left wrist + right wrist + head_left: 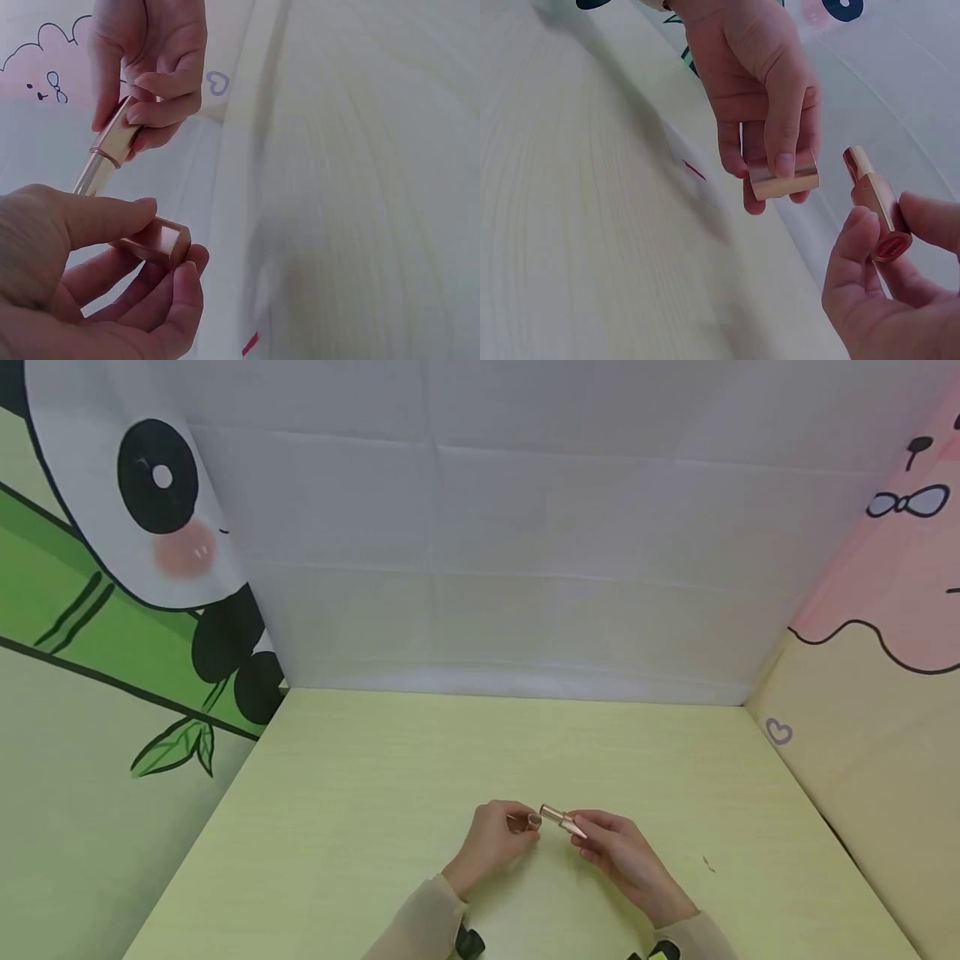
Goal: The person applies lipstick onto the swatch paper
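My left hand [495, 839] holds a rose-gold lipstick cap [159, 241] between thumb and fingers. In the head view the cap's round-looking end faces the other hand. My right hand [626, 860] pinches a gold lipstick tube [877, 206] by its thicker base, whose bottom shows a red label in the right wrist view. The narrower gold end of the tube points up and left, towards the cap. Cap and tube are apart, with a small gap between them. Whether any lipstick stands out of the tube cannot be made out. Both hands are above the table.
A pale yellow table [390, 752] lies under the hands. A small thin dark mark or scrap [708, 864] is to the right of the right hand. A white sheet [495, 610] hangs behind, and cartoon-printed panels flank both sides.
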`<state>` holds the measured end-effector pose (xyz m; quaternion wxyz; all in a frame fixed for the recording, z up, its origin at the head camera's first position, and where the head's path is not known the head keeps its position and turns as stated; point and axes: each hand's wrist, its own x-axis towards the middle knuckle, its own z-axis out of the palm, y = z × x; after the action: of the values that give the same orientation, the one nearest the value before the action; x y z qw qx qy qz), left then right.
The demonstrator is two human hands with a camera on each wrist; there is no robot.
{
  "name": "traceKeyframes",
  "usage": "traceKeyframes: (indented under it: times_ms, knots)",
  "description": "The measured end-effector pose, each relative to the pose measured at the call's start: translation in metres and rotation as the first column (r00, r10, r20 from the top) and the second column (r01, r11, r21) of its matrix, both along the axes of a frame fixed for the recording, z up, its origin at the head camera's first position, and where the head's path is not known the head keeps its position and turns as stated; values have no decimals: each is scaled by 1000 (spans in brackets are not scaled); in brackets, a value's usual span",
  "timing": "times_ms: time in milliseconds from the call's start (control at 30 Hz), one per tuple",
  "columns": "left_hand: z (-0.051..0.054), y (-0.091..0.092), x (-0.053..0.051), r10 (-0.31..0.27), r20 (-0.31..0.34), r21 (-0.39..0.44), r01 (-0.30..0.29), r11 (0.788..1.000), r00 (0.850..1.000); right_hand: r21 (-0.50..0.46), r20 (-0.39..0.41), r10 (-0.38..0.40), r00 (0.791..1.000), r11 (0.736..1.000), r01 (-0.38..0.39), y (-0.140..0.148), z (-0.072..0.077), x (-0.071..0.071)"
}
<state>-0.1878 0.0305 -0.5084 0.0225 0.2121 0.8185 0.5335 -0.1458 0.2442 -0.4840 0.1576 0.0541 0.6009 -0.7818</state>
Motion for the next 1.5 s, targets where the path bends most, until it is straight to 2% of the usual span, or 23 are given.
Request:
traceKeyframes:
  times_ms: [200,500,700,867,1067,1267,1367,1500]
  knots:
    - [9,-7,2,-45,19,36,44,998,999,45,-5,-5,1000,999,6,2,3,1]
    - [20,-16,6,-85,146,93,72,993,986,65,-26,1,1000,998,1,2,3,4]
    - [17,-18,4,-96,191,142,69,987,977,78,-23,12,1000,997,-11,-1,3,7]
    - [18,-21,4,-102,204,168,68,984,974,114,-35,11,999,993,-7,-4,3,9]
    - [18,-23,5,-117,203,201,75,977,972,172,-43,-5,999,985,13,-11,3,11]
    - [17,-23,10,-105,241,204,55,977,965,204,-63,-2,998,979,15,-17,3,14]
    - [22,-23,13,-89,240,189,43,981,967,224,-88,8,996,974,12,-20,4,14]
    - [38,-26,21,-87,222,192,44,980,971,229,-99,4,995,973,19,-23,4,15]
